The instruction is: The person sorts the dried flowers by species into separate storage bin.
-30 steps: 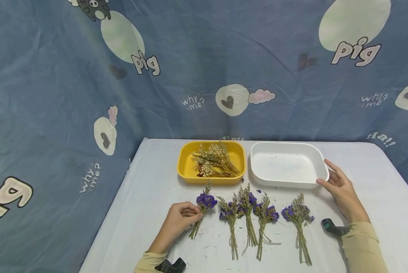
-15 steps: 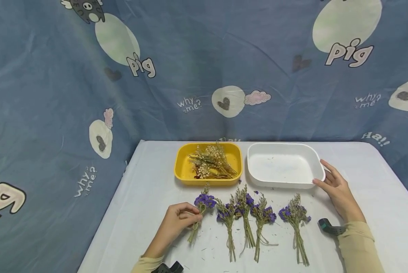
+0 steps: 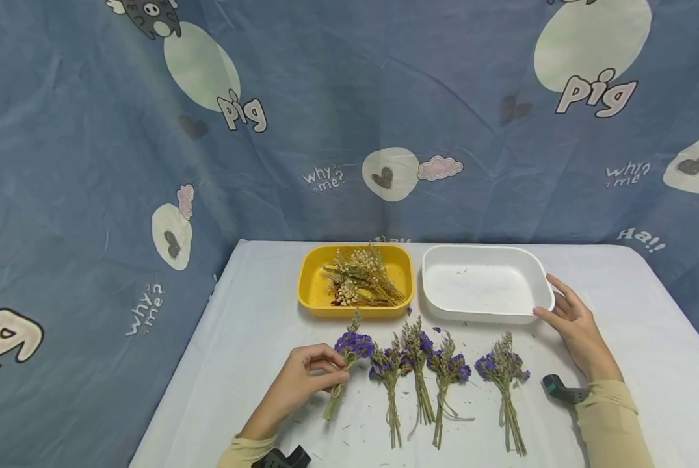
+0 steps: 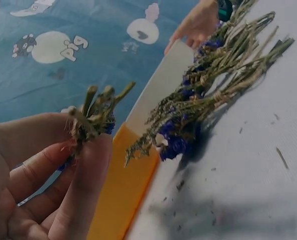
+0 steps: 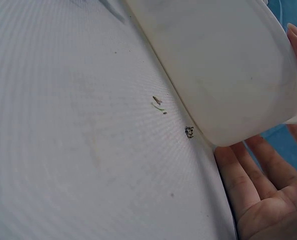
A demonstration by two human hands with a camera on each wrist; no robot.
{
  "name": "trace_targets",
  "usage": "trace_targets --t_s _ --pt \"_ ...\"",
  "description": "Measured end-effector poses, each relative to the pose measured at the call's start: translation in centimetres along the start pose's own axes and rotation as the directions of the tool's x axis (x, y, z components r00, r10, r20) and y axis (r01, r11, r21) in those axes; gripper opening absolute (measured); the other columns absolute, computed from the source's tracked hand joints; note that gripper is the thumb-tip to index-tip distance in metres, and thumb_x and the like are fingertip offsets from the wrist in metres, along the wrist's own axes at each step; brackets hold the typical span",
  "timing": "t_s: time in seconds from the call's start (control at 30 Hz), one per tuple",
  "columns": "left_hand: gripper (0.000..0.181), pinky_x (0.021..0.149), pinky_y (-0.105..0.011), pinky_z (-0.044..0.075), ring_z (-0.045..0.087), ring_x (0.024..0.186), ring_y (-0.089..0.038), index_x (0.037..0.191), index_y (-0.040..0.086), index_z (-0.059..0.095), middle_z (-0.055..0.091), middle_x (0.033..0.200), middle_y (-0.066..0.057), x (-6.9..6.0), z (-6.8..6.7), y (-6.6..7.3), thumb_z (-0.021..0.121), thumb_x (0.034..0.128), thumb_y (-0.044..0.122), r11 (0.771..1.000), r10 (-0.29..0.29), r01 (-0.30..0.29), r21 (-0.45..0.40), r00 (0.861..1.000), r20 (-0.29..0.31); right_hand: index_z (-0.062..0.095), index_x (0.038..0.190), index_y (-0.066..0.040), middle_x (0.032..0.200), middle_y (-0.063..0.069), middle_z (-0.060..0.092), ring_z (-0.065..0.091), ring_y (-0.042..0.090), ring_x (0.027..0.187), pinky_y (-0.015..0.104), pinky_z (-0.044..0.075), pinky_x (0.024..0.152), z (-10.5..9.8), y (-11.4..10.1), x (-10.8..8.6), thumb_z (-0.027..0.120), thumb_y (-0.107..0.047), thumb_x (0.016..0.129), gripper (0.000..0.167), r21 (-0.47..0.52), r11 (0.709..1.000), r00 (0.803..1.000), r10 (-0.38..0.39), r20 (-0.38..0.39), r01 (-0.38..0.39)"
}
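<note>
The left hand (image 3: 303,374) pinches a purple flower bunch (image 3: 354,343) by its stems, blooms pointing away and slightly right. The white tray (image 3: 482,292) lies beyond, to the right; the right hand (image 3: 577,325), well apart from the bunch, rests extended fingers against its right end. Whether stems touch the counter (image 3: 238,338) is hard to judge.

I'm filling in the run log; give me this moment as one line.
left hand: holds bunch | right hand: touches white tray | yellow tray: dried flowers inside | table: four more bunches
</note>
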State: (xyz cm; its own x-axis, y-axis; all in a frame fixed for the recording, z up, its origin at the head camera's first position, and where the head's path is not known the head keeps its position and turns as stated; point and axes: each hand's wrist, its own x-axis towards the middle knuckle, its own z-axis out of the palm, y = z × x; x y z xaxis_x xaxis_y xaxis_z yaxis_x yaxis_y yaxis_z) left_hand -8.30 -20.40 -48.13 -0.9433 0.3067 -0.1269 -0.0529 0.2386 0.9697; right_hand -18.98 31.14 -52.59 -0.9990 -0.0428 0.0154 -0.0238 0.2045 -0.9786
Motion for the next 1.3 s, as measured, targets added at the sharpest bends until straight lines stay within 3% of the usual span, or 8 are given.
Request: trace_targets --t_s 0.17,0.43,0.63,0.83,1.07,1.3 --pt "0.025 0.076 -0.033 0.066 0.073 0.088 -0.012 0.11 0.002 0.071 0.074 0.107 -0.018 0.6 0.3 0.8 0.08 0.0912 0.016 1.0 0.005 -0.006 0.018 0.999 0.045 0.021 0.165 -0.036 0.172 0.014 0.025 0.048 -0.011 0.13 0.0 0.047 0.095 0.0 -0.1 0.0 0.072 -0.017 0.098 0.087 -0.02 1.0 1.0 0.008 -0.005 -0.008" --pt "0.026 0.075 -0.034 0.066 0.073 0.088 -0.012 0.112 0.005 0.072 0.074 0.108 -0.015 2.2 0.7 2.3 0.081 0.0904 0.018 0.999 0.033 -0.036 0.039 0.996 0.078 0.02 0.166 -0.035 0.172 0.013 0.023 0.048 -0.014 0.126 0.003 0.046 0.101 0.0 -0.1 -0.1 0.072 -0.016 0.098 0.087 0.016 1.0 1.0 0.027 0.001 -0.027" --pt "0.027 0.076 -0.034 0.066 0.073 0.09 -0.017 0.112 0.007 0.073 0.075 0.109 -0.012 4.1 1.1 3.4 0.082 0.0898 0.019 0.998 0.04 -0.044 0.054 0.997 0.073 0.019 0.166 -0.036 0.172 0.014 0.022 0.046 -0.003 0.141 0.005 0.045 0.105 -0.1 0.0 0.0 0.072 -0.018 0.098 0.088 -0.021 0.999 0.999 0.034 -0.008 -0.034" --pt "0.023 0.075 -0.034 0.065 0.073 0.086 -0.018 0.107 0.011 0.074 0.075 0.102 -0.007 6.4 1.5 4.3 0.083 0.0889 0.02 0.991 0.051 -0.062 0.118 0.994 0.093 0.021 0.165 -0.034 0.171 0.014 0.026 0.049 -0.014 0.126 0.001 0.047 0.097 0.0 -0.1 0.1 0.073 -0.017 0.098 0.087 -0.009 1.0 1.0 0.017 -0.008 -0.017" --pt "0.019 0.073 -0.032 0.065 0.071 0.079 -0.014 0.105 0.004 0.073 0.076 0.095 -0.011 8.7 1.7 5.7 0.081 0.0895 0.012 0.99 0.09 -0.104 0.098 0.986 0.14 0.02 0.166 -0.035 0.172 0.012 0.024 0.048 -0.011 0.132 0.003 0.046 0.102 -0.1 -0.4 0.3 0.072 -0.016 0.099 0.086 0.007 1.0 1.0 0.013 0.013 -0.013" --pt "0.016 0.073 -0.04 0.066 0.069 0.073 -0.011 0.101 0.004 0.075 0.076 0.093 -0.009 10.8 1.7 7.3 0.082 0.0894 0.014 0.985 0.095 -0.114 0.13 0.985 0.145 0.02 0.166 -0.034 0.171 0.013 0.026 0.048 -0.017 0.123 0.001 0.047 0.097 -0.2 -0.2 0.2 0.072 -0.018 0.098 0.087 -0.01 1.0 1.0 0.017 0.013 -0.017"
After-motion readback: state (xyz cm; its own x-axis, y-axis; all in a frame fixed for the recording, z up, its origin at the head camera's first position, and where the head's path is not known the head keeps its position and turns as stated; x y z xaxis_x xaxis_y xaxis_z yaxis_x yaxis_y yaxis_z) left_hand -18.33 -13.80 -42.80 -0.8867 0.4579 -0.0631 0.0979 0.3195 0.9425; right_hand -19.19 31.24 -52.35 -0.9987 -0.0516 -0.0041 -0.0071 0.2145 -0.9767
